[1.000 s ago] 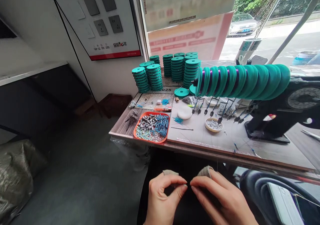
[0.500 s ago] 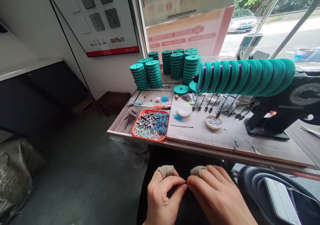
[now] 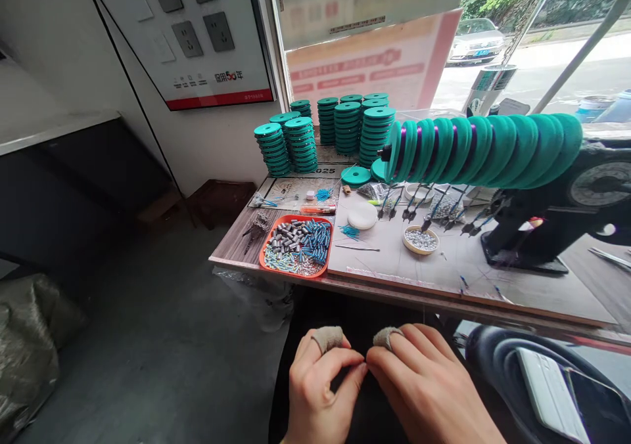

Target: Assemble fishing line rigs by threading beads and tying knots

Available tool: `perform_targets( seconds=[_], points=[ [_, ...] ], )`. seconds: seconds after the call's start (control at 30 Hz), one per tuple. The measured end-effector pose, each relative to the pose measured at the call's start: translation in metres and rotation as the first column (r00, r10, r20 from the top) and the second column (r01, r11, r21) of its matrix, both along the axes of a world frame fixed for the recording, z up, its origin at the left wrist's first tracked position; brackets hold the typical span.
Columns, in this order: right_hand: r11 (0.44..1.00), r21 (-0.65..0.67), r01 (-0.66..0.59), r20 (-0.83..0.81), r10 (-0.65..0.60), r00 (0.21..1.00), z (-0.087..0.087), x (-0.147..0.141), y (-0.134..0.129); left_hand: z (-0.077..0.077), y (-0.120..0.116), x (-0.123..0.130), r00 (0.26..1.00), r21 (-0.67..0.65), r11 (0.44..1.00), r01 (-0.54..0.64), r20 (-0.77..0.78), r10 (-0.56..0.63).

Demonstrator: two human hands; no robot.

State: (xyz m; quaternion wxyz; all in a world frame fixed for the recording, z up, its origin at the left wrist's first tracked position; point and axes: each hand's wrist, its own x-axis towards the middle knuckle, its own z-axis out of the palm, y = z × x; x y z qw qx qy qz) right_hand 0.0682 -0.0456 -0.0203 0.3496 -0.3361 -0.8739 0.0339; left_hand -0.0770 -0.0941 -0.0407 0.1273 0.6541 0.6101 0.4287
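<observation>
Over my dark lap, just below the table edge, my left hand [image 3: 323,381] pinches thumb against index finger. My right hand [image 3: 419,372] is closed too, its fingertips meeting those of the left. Whatever sits between the fingertips is too small to make out. Each index finger wears a beige cloth wrap. On the table beyond stands an orange tray [image 3: 262,260] of small metal cylinders, blue springy pieces and tiny beads. Right of it is a round dish [image 3: 420,249] of small grey pieces. A row of green spools [image 3: 483,152] on a black stand [image 3: 532,234] trails threads with dark clips.
Stacks of green discs [image 3: 300,145] stand at the back by the window. A white round lid [image 3: 361,217], an orange cutter [image 3: 318,209] and a thin metal tool [image 3: 357,248] lie on the table. At lower right, a white phone-like device [image 3: 549,388] rests on a dark bag.
Both hands keep the same pinched pose with fingertips together. The whole view has shifted very slightly; nothing on the table has moved.
</observation>
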Motion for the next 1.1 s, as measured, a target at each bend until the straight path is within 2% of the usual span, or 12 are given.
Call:
perform_targets(
  seconds=[0.17, 0.47, 0.83, 1.1],
  points=[
    [1.0, 0.004, 0.0, -0.005, 0.0, 1.0, 0.0001, -0.0013, 0.0001, -0.0034, 0.0001, -0.0022, 0.998, 0.019, 0.999, 0.031, -0.06, -0.03],
    [1.0, -0.004, -0.003, -0.017, 0.003, 1.0, -0.0013, -0.0011, 0.0009, 0.0016, 0.0028, 0.0002, 1.0, 0.038, 0.999, 0.01, -0.005, -0.01],
    [1.0, -0.025, -0.006, -0.005, 0.005, 1.0, -0.0009, -0.0002, -0.0007, -0.0023, 0.0005, -0.0017, 1.0, -0.004, 1.0, 0.015, -0.01, -0.015],
    [1.0, -0.018, -0.009, -0.022, 0.009, 1.0, -0.0011, -0.0015, 0.0003, 0.0016, 0.004, 0.001, 1.0, 0.062, 0.998, 0.0, 0.019, -0.001]
  ],
)
